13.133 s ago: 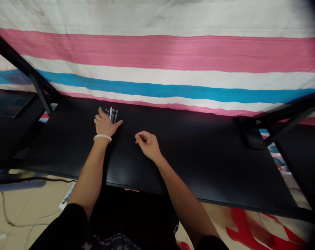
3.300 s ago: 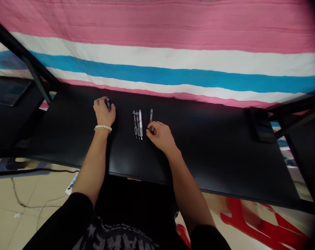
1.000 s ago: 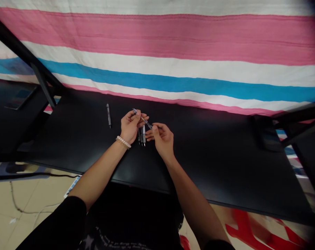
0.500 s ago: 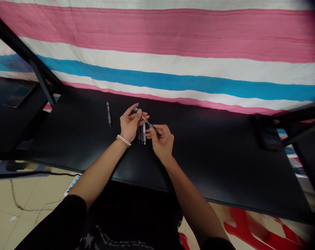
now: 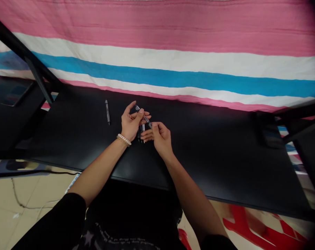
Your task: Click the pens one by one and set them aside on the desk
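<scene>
- Behind everything hangs a striped cloth (image 5: 157,27) in pink, white and blue, running the whole width of the view.
- Before it stretches the black table (image 5: 212,149), a dull shine on its top.
- The person at its near edge wears a black shirt (image 5: 131,222) with pale print.
- Down on the floor, to the person's right, I can see a red plastic piece (image 5: 238,218).
- The left hand (image 5: 130,125) is palm up, thumb pressing a pen against its fingers, the index finger stretched away.
- The right hand (image 5: 163,139) pinches that pen's lower end between thumb and index finger, its other fingers reaching out toward the left hand.
- Beneath the hands a few pens (image 5: 139,134) lie side by side, partly covered.
- The held pen (image 5: 147,120) slants between both hands, above the table.
- A lone pen (image 5: 107,111) lies off to the left, well apart.
- A pale bracelet (image 5: 124,139) circles the left wrist.
</scene>
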Action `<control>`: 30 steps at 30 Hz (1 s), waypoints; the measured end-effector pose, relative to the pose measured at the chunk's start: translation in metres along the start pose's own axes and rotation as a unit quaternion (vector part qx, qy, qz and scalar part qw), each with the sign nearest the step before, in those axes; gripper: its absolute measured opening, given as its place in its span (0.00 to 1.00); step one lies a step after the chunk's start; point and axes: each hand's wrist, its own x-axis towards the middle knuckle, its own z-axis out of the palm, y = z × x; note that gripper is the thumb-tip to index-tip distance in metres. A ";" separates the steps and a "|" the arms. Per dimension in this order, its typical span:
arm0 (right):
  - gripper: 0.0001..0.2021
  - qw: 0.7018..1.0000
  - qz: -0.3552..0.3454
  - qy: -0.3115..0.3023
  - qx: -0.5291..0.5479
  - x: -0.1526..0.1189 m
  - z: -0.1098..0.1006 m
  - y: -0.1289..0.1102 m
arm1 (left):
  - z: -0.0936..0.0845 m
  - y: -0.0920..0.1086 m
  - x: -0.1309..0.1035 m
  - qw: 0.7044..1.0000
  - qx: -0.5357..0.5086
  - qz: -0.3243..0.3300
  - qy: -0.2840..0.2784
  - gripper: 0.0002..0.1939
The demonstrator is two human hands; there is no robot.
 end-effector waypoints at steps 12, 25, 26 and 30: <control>0.19 0.987 -0.095 0.064 -0.114 -0.003 -0.005 -0.002 | -0.002 0.004 0.006 0.998 -0.040 0.015 0.039 0.36; 0.22 0.993 -0.048 0.025 -0.106 -0.005 -0.005 -0.013 | -0.001 0.009 0.003 0.999 -0.039 0.013 0.016 0.19; 0.22 0.994 -0.041 0.009 -0.106 -0.005 -0.006 -0.014 | 0.000 0.011 0.003 0.999 -0.043 0.001 0.006 0.18; 0.22 0.994 -0.042 -0.009 -0.104 -0.002 -0.008 -0.015 | -0.003 0.028 0.004 0.989 -0.110 -0.076 -0.060 0.09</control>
